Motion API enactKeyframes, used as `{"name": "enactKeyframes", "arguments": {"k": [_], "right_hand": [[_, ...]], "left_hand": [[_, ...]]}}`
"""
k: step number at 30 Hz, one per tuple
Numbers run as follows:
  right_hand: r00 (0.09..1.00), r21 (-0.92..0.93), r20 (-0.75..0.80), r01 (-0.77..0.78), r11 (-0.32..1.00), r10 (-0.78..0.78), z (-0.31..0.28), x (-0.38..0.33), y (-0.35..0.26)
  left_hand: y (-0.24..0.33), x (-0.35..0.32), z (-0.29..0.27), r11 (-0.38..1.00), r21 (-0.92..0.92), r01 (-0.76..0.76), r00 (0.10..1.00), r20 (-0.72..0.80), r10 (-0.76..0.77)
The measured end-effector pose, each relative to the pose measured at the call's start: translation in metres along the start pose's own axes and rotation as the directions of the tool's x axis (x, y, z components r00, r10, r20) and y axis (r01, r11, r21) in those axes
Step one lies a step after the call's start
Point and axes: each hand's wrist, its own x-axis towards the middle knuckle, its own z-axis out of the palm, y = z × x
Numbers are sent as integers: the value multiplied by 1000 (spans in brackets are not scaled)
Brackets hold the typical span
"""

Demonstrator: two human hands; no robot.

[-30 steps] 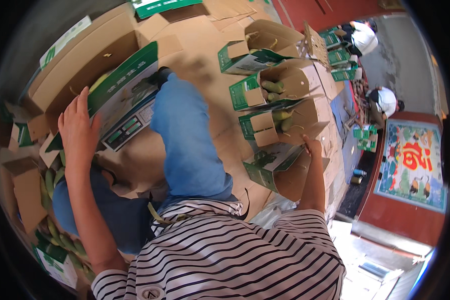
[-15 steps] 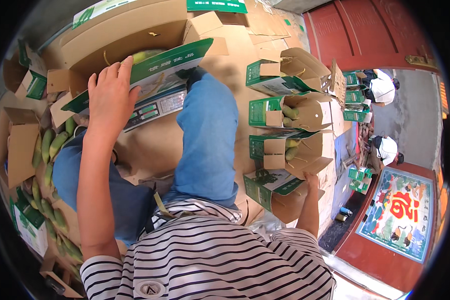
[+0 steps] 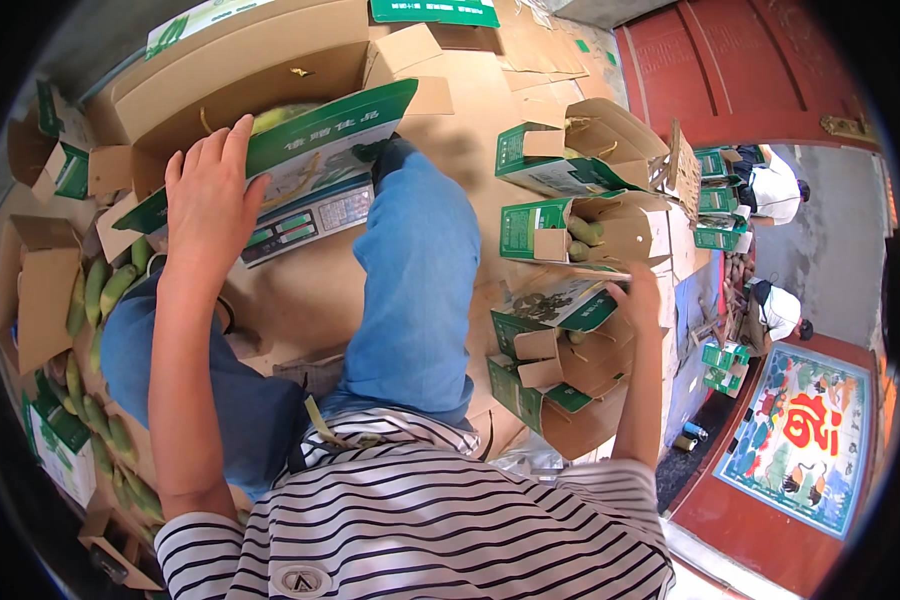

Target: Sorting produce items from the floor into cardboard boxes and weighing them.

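My left hand (image 3: 208, 195) lies over the top edge of a large open carton (image 3: 315, 160) with a green and white printed front. Its fingers are stretched out and the thumb is apart. Behind that panel a pale green, long fruit or vegetable (image 3: 275, 117) partly shows inside. Out to the right, my right hand (image 3: 638, 300) grips the upper edge of a smaller open carton (image 3: 555, 300), which leans with its printed side turned up. Its fingertips are partly blurred. That carton overlaps the nearest carton (image 3: 520, 400) of the row.
Two more open cartons (image 3: 532, 228) stand farther along the row, green produce (image 3: 585, 232) in one. Several long green fruits (image 3: 95, 290) lie on the left among cartons. Cardboard (image 3: 450, 110) covers the floor. At far right two people (image 3: 775, 190) bend near more cartons.
My right hand has moved from the nearest carton's edge to the one beyond it. That carton has tilted and shifted nearer, overlapping the nearest one. My left hand has barely moved.
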Motion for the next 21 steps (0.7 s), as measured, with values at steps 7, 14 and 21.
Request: {"name": "enactKeyframes", "arguments": {"k": [7,14,21], "right_hand": [[748,-169,661,67,983,62,69,6,39],[697,-123,717,117,986,6,41,-12,20],[572,92,820,-122,988,-6,-1,66,-19]], "left_hand": [[-3,2,4,999,-51,-20,1000,-20,19],[-2,-1,0,999,-41,-11,1000,-10,10],[0,-1,-1,1000,-30,1,1000,-5,-1]]}}
